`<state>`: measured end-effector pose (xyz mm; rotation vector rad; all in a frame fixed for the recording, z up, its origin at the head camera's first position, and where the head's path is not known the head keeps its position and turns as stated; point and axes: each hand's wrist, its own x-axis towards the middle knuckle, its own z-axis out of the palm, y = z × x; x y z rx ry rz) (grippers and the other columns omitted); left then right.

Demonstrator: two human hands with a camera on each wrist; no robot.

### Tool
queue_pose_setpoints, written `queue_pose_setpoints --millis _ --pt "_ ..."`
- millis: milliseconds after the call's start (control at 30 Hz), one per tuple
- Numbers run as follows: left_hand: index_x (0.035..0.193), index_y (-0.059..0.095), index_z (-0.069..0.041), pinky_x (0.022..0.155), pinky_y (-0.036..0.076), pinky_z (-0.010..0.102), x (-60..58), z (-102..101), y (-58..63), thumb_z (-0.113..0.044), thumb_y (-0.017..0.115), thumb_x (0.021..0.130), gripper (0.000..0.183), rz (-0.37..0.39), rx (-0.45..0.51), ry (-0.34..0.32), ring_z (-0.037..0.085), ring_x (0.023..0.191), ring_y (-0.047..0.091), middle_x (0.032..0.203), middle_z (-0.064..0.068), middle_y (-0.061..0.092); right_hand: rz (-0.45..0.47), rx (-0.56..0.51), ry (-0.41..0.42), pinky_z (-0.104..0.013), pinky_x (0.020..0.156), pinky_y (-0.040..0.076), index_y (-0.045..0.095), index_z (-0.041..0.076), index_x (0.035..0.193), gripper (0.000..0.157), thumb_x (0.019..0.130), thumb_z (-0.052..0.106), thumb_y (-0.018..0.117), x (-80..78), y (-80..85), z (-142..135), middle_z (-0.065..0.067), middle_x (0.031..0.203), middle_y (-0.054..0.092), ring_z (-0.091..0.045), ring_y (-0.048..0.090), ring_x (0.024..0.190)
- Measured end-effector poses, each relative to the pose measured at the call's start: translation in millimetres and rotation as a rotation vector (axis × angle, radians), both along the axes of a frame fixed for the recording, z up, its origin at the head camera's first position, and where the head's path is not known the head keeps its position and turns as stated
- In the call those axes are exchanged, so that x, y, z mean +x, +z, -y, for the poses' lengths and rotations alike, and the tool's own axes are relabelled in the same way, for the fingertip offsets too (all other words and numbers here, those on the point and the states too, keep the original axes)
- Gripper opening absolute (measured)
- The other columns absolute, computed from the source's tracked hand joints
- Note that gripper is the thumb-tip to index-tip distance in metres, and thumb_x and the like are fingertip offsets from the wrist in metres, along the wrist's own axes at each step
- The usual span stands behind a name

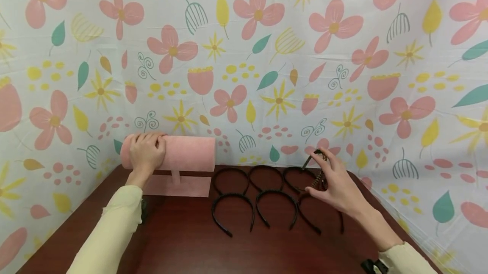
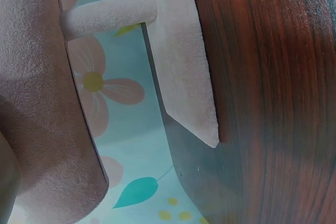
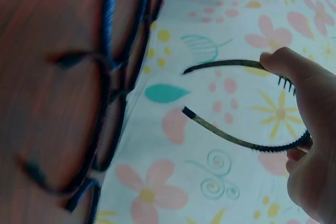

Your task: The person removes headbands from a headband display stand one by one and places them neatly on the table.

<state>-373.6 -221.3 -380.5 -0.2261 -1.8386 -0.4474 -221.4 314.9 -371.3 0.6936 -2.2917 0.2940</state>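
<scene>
A pink plush holder stands at the back left, a padded cylinder point(image 1: 190, 152) on a short post over a flat base point(image 1: 190, 187). My left hand point(image 1: 148, 151) grips the cylinder's left part from above, fingers curled over its top. At the back right, my right hand point(image 1: 341, 187) holds a headband point(image 3: 226, 135) between thumb and fingers. This headband is dark and toothed, with a gold-brown inner side; its two ends point away from the palm in the right wrist view. It is raised above the black headbands point(image 1: 265, 166) on the table, overlapping the rightmost ones in the head view.
Several black headbands lie in two rows on the dark red-brown table point(image 1: 183, 240), the front row point(image 1: 233, 195) with ends toward me. A floral cloth point(image 1: 244, 53) hangs around the table's back and sides. The holder's base lies near the back edge.
</scene>
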Motion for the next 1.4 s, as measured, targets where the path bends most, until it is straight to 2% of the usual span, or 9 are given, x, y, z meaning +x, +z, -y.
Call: queue_pose_setpoints --millis 333,467,700,767,933,1033,1233,1400 --pt "0.089 0.08 -0.01 0.096 0.047 0.052 -1.1 -0.7 4.2 -0.019 0.048 0.091 0.033 -0.049 0.003 -0.005 0.035 0.089 0.069 0.089 0.011 0.077 0.026 0.049 -0.056 -0.068 0.085 0.043 0.042 0.013 0.149 0.099 0.063 0.019 0.091 15.4 3.6 -36.2 -0.028 0.15 0.034 -0.055 0.039 0.126" --pt "0.09 0.079 -0.01 0.096 0.047 0.052 1.3 -0.2 5.6 -0.019 0.048 0.092 0.033 -0.036 -0.006 0.0 0.036 0.089 0.068 0.089 0.012 0.077 0.019 0.075 -0.067 -0.069 0.086 0.04 0.045 0.01 0.146 0.099 0.059 0.02 0.092 19.8 4.9 -47.4 -0.029 0.148 0.036 -0.055 0.042 0.122" --pt "0.09 0.079 -0.01 0.097 0.046 0.052 -0.5 0.1 6.7 -0.02 0.047 0.092 0.034 -0.027 -0.011 -0.001 0.035 0.09 0.068 0.09 0.012 0.077 0.048 0.18 -0.125 -0.066 0.084 0.046 0.043 0.012 0.147 0.105 0.056 0.029 0.094 34.3 5.6 -61.8 -0.031 0.14 0.043 -0.051 0.047 0.115" --pt "0.09 0.079 -0.01 0.097 0.046 0.052 -0.5 0.1 6.3 -0.021 0.047 0.093 0.034 -0.024 -0.014 -0.001 0.035 0.091 0.069 0.09 0.011 0.077 0.067 0.214 -0.148 -0.065 0.083 0.047 0.045 0.009 0.145 0.105 0.055 0.031 0.094 37.6 5.3 -66.6 -0.031 0.137 0.045 -0.05 0.049 0.113" --pt "0.09 0.079 -0.01 0.098 0.046 0.052 -0.1 -0.1 4.6 -0.022 0.047 0.093 0.035 -0.008 -0.01 0.001 0.035 0.091 0.069 0.09 0.011 0.077 0.178 0.299 -0.217 -0.06 0.081 0.05 0.048 0.003 0.142 0.103 0.055 0.037 0.093 44.6 4.1 -76.4 -0.029 0.13 0.051 -0.047 0.052 0.11" --pt "0.09 0.079 -0.01 0.099 0.046 0.052 0.3 -0.2 3.8 -0.022 0.047 0.093 0.035 0.003 -0.002 -0.001 0.035 0.092 0.069 0.091 0.011 0.077 0.258 0.322 -0.255 -0.059 0.081 0.05 0.049 0.005 0.142 0.103 0.056 0.04 0.092 47.0 1.8 -79.4 -0.027 0.13 0.052 -0.047 0.052 0.111" --pt "0.091 0.079 -0.011 0.1 0.045 0.051 1.1 0.5 2.9 -0.022 0.047 0.092 0.035 0.016 0.005 -0.001 0.035 0.093 0.069 0.092 0.011 0.077 0.428 0.294 -0.28 -0.062 0.083 0.049 0.044 0.006 0.144 0.106 0.055 0.039 0.091 46.4 -4.0 -81.4 -0.027 0.136 0.046 -0.056 0.049 0.115" --pt "0.091 0.079 -0.01 0.1 0.045 0.05 1.2 0.9 2.8 -0.022 0.046 0.093 0.036 0.023 0.006 -0.001 0.034 0.094 0.069 0.092 0.011 0.077 0.484 0.248 -0.256 -0.064 0.083 0.047 0.041 0.007 0.147 0.106 0.059 0.037 0.09 43.6 -8.0 -81.0 -0.026 0.139 0.041 -0.057 0.053 0.111"
